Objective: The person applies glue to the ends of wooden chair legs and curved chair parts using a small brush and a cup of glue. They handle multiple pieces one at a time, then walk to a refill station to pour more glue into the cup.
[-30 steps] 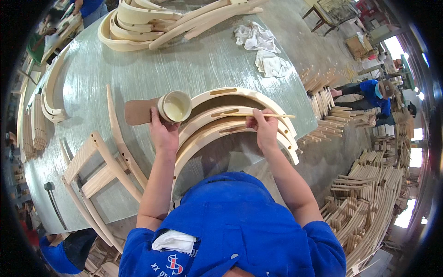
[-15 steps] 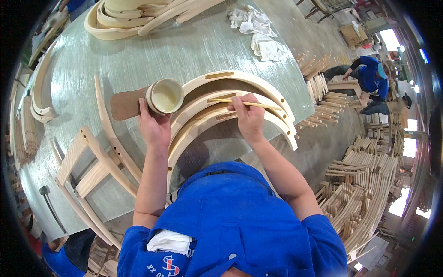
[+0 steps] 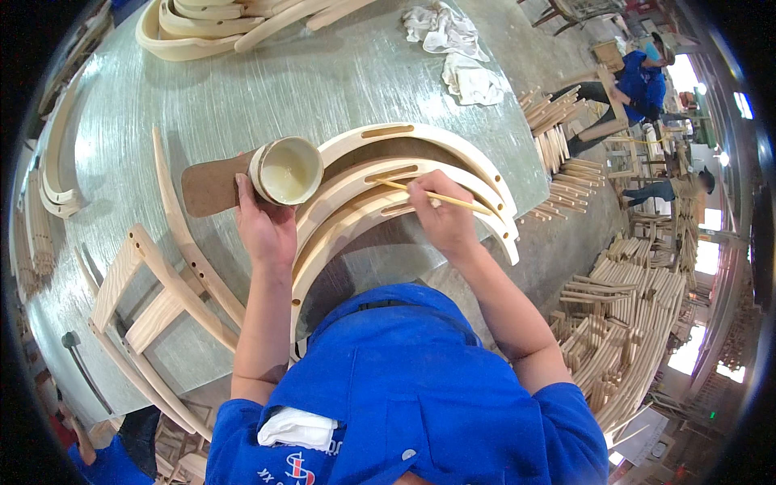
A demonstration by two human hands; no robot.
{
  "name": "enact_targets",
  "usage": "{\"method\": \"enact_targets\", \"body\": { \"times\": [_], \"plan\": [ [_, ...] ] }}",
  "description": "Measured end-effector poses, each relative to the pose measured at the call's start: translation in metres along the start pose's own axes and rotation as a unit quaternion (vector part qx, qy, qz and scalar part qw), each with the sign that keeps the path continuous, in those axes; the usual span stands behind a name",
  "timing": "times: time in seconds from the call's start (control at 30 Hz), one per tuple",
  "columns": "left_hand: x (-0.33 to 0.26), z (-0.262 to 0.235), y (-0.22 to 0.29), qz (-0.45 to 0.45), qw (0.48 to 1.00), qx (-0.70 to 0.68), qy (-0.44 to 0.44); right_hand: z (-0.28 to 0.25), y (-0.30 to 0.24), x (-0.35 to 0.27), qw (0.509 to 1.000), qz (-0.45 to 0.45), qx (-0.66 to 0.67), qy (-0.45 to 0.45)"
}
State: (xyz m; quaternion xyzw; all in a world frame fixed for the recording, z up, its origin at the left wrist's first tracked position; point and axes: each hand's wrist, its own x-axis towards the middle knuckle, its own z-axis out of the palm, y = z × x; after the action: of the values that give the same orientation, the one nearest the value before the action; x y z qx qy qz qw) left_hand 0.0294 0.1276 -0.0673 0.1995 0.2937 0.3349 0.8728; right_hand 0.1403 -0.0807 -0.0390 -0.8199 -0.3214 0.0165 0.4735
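My left hand (image 3: 265, 225) grips a small round cup (image 3: 287, 170) of pale glue, tilted over a brown cardboard piece (image 3: 208, 184). My right hand (image 3: 440, 217) pinches a thin wooden stick (image 3: 428, 194), its tip at a slot in the middle of three curved pale wooden rails (image 3: 420, 139) lying side by side on the grey-green table (image 3: 267, 89). The stick lies across the rails, pointing left.
A wooden chair frame part (image 3: 153, 283) and a long curved slat (image 3: 182, 222) lie left of my arm. More curved rails (image 3: 210, 24) are stacked at the back, white rags (image 3: 457, 48) at the back right. Stacks of wooden parts (image 3: 622, 323) fill the floor right, where another person (image 3: 634, 77) works.
My right hand has slid left along the rails with the stick, from the right end to a middle slot. My left hand keeps hold of the cup.
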Motion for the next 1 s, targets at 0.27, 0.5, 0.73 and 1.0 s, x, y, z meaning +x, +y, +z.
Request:
{"method": "enact_targets", "body": {
  "times": [0.27, 0.5, 0.73, 1.0],
  "plan": [
    [0.007, 0.000, 0.002, -0.006, 1.000, -0.013, -0.003, -0.004, -0.012, 0.001, 0.997, -0.027, -0.076, -0.023],
    [0.014, 0.001, -0.003, -0.028, 0.999, -0.022, -0.019, -0.007, -0.011, 0.005, 0.998, -0.007, -0.057, -0.019],
    [0.022, -0.007, -0.005, -0.040, 0.999, -0.003, -0.003, -0.004, -0.014, 0.011, 0.997, -0.002, -0.078, -0.007],
    [0.023, -0.001, 0.000, -0.029, 0.999, -0.011, -0.012, -0.025, 0.001, 0.013, 0.991, -0.006, -0.132, 0.023]
  ]
}}
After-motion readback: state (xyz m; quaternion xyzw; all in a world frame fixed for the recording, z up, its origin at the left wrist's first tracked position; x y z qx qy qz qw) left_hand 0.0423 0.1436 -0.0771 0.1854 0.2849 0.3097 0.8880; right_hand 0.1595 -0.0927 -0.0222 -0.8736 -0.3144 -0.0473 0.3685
